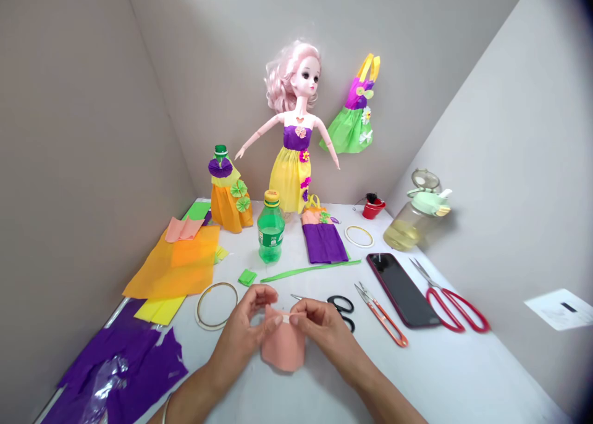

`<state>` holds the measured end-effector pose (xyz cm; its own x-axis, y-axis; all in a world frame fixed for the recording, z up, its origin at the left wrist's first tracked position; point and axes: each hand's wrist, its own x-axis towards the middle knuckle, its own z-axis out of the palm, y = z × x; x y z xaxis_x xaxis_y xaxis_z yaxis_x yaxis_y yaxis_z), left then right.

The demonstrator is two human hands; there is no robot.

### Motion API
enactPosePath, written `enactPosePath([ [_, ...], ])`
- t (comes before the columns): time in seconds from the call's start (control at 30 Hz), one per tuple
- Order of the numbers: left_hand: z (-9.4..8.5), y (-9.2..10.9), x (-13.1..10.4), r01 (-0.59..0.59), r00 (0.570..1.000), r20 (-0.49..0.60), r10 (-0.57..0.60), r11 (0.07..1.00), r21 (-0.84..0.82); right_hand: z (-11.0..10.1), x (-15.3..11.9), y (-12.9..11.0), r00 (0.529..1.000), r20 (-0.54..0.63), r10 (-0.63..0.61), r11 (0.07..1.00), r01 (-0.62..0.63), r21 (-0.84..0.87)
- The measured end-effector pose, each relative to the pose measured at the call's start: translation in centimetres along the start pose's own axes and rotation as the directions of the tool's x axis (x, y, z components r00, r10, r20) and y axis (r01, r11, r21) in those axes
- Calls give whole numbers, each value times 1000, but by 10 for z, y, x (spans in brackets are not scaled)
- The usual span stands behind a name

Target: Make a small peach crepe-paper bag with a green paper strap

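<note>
A small piece of salmon-pink paper (283, 350) hangs between my two hands, just above the white table. My left hand (248, 325) pinches its upper left edge between thumb and fingers. On the upper right edge, my right hand (322, 331) has its thumb and fingers closed. A small pale strip shows along the top edge between the thumbs. Black-handled scissors (341, 305) lie partly hidden behind my right hand. Beyond the hands are a folded green piece (247, 277) and a long green strip (310, 269).
Purple sheets (125, 362) and orange sheets (171, 263) lie left, beside a tape roll (199, 306). A green bottle (271, 232) and a doll (296, 139) stand behind. To the right are orange snips (382, 316), a phone (403, 291) and red scissors (456, 303).
</note>
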<state>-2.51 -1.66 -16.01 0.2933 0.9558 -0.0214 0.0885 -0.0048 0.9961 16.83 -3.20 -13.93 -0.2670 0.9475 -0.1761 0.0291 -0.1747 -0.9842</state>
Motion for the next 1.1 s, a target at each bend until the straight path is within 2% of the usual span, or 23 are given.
enactPosePath([
  [0.07, 1, 5, -4, -94, 988, -110, 110, 986, 137, 1, -1, -2, 999, -43, -3, 1000, 3, 12],
  [0.1, 1, 7, -6, -140, 978, -127, 168, 969, 201, 1, -2, -2, 998, -63, -5, 1000, 5, 7],
  [0.2, 2, 11, -9, -269, 945, -91, 314, 905, 331, 2, -4, -4, 996, -88, -15, 999, 13, -30],
  [0.27, 4, 11, -10, -302, 933, -71, 353, 876, 377, 3, -5, -5, 997, -75, -26, 998, 22, -54],
  [0.47, 5, 8, -8, -289, 936, -55, 347, 849, 442, 6, -6, -7, 996, -68, -64, 991, 55, -122],
  [0.73, 6, 5, -8, -298, 937, -32, 349, 842, 451, 9, -9, -12, 990, -101, -96, 969, 70, -236],
  [1.1, 7, 10, -7, -273, 946, -42, 321, 861, 430, 11, -9, -12, 987, -109, -115, 960, 83, -268],
])
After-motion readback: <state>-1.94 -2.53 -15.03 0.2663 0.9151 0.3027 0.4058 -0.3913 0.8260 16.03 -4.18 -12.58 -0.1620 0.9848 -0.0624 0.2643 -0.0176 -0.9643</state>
